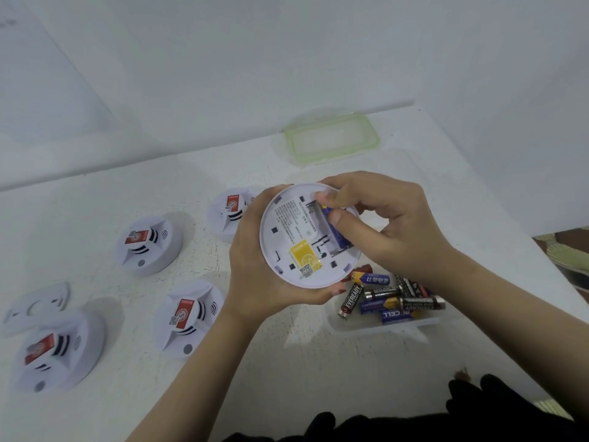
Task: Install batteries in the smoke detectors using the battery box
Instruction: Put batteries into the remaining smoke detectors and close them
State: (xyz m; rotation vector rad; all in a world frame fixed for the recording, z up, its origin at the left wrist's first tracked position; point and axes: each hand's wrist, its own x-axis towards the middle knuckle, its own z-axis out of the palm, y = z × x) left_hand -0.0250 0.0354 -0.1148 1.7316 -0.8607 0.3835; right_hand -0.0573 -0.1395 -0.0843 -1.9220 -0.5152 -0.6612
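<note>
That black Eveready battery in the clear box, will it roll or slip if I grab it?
Likely to roll: the Eveready battery is a smooth cylinder lying on its side, though the box walls should contain it. Its glossy wrapper looks slippery, so a pinch may slide. It lies among others, so lifting it could shift neighbours.

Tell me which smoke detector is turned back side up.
The detector in the left hand: its label and battery bay face up. The other four sit on the table, red-stickered domes up.
</note>
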